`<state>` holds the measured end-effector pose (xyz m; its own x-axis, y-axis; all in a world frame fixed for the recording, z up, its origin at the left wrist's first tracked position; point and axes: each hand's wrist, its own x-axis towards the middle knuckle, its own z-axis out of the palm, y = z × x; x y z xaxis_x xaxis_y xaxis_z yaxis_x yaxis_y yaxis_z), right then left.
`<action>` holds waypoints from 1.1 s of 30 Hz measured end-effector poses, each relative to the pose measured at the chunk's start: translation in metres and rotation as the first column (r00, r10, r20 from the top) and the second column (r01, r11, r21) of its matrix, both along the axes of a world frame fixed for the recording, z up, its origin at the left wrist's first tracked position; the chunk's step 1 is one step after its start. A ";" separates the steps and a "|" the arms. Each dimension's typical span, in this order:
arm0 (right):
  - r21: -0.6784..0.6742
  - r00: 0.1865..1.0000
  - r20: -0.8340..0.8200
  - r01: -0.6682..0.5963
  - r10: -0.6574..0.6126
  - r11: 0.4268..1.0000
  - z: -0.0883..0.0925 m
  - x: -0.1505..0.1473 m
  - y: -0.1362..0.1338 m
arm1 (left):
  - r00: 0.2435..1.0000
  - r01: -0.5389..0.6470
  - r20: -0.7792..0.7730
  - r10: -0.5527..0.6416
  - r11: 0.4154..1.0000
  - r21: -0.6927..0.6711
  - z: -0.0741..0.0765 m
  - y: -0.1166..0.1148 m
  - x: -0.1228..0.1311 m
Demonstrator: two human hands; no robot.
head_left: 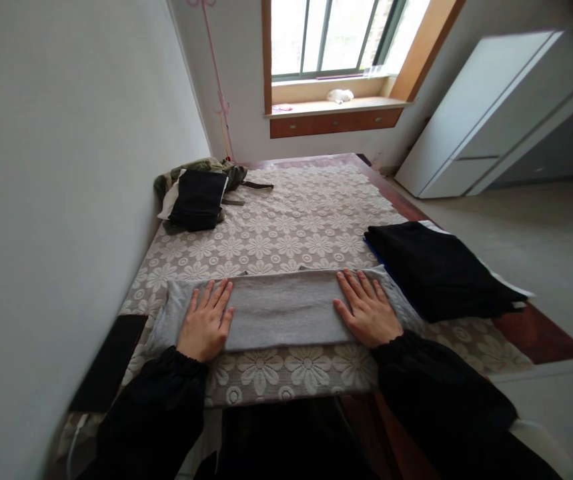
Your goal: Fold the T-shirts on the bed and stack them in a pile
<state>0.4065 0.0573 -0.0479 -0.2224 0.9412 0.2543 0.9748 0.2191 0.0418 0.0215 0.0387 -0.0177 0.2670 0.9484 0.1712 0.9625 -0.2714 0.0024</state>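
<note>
A grey garment [281,310], folded into a long flat strip, lies across the near side of the table. My left hand [206,323] rests flat on its left part, fingers stretched out and pointing away from me. On the right part lies my right hand [367,309], palm down with its fingers spread. Both hands press on the cloth and grip nothing. Whether the garment is a shirt or something else I cannot tell. Just beyond its right end is a stack of folded black clothes [441,270].
A floral lace tablecloth [286,227] covers the table. Black folded cloth [199,197] sits on a camouflage-coloured item [236,175] by the left wall. A phone-like black slab [109,363] with a white cable [73,443] lies at the left edge. A window [336,40] is ahead.
</note>
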 end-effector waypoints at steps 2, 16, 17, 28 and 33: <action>0.013 1.000 0.005 0.009 -0.009 1.000 -0.001 0.008 0.000 | 0.999 -0.032 -0.009 0.032 0.999 -0.001 0.001 -0.001 -0.013; 0.013 0.999 0.031 0.013 -0.014 1.000 0.003 0.037 -0.006 | 0.984 -0.177 0.027 0.176 0.984 0.035 0.000 -0.006 -0.054; 0.001 0.999 0.032 0.008 -0.008 1.000 0.003 0.039 -0.006 | 0.983 -0.181 0.029 0.180 0.983 0.030 -0.001 -0.006 -0.054; -0.026 1.000 -0.001 0.015 -0.015 1.000 0.000 0.042 -0.003 | 0.946 -0.214 0.240 0.216 0.976 -0.035 0.004 0.000 -0.059; 0.007 1.000 -0.018 0.007 -0.007 1.000 -0.002 0.042 -0.004 | 0.810 -0.276 0.544 0.219 0.961 0.025 0.010 -0.012 -0.068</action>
